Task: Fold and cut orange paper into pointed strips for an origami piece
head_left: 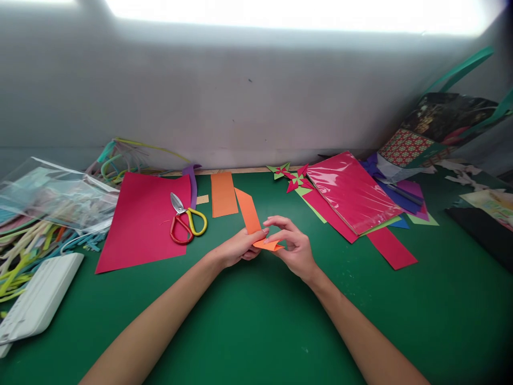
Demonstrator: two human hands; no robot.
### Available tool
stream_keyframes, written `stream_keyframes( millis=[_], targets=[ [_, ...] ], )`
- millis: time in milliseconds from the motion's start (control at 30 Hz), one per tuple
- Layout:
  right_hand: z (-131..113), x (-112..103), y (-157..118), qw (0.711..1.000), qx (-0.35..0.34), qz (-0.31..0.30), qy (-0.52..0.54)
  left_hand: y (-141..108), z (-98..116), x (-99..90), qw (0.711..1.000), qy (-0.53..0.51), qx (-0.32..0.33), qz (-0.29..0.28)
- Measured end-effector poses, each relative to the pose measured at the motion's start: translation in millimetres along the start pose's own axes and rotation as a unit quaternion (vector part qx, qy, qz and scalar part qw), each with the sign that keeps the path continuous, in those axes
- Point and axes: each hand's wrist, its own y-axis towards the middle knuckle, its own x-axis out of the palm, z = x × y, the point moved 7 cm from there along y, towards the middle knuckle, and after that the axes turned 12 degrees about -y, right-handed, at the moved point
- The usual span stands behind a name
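Between my two hands is a folded orange paper strip (249, 213), its long end slanting up and away with an angled tip. My left hand (239, 247) is closed on the strip, thumb on top. With thumb and fingertips my right hand (294, 247) pinches the shorter folded end, which sticks out toward the right. Just beyond lies another orange paper piece (224, 195) flat on the table. Scissors (187, 220) with one red and one yellow handle rest partly on a large red paper sheet (142, 222), left of my left hand.
Red and green folded paper stars (294, 176) lie near the wall. A plastic-wrapped red paper pack (355, 192) sits on coloured sheets at right, before a patterned bag (425, 131). At left are a white power strip (42, 294), paper strips (20, 262) and a clear plastic sleeve (60, 192).
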Motion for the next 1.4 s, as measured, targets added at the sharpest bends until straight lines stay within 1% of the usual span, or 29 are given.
stream_keyframes(
  millis=[67, 267, 367, 500, 700, 867, 1000, 1100, 1200, 1400],
  targets=[
    [1, -1, 0, 1.0, 0.004, 0.003, 0.0, 0, 1, -0.6, 1.0, -0.003, 0.001, 0.007],
    [1, -1, 0, 1.0, 0.016, 0.003, -0.003, 3, 4, -10.3, 0.997, -0.026, 0.034, 0.059],
    [-1, -1, 0, 1.0, 0.007, 0.005, 0.0, 4, 3, -10.7, 0.997, -0.028, 0.04, 0.061],
    [-2, 0, 0, 1.0, 0.009, 0.002, -0.001, 5, 0, -5.0, 0.998, -0.018, 0.037, 0.042],
    [0, -1, -1, 0.999, 0.027, 0.02, 0.004, 3, -4, 6.6, 1.0, 0.018, 0.02, 0.0],
    [-3, -2, 1, 0.999, 0.039, 0.025, 0.021, 1, -5, 12.3, 0.999, 0.039, 0.014, -0.03],
    [0, 3, 0, 0.996, 0.072, 0.011, 0.044, -1, -6, 17.4, 0.997, 0.066, 0.005, -0.051],
    [6, 7, -3, 0.992, 0.105, 0.015, 0.063, -3, -6, 20.2, 0.994, 0.088, -0.005, -0.063],
    [12, 11, -6, 0.985, 0.15, 0.016, 0.088, -4, -7, 21.3, 0.991, 0.111, -0.01, -0.073],
    [16, 17, -8, 0.965, 0.215, 0.006, 0.148, -5, -11, 23.4, 0.984, 0.145, -0.025, -0.096]
  ],
)
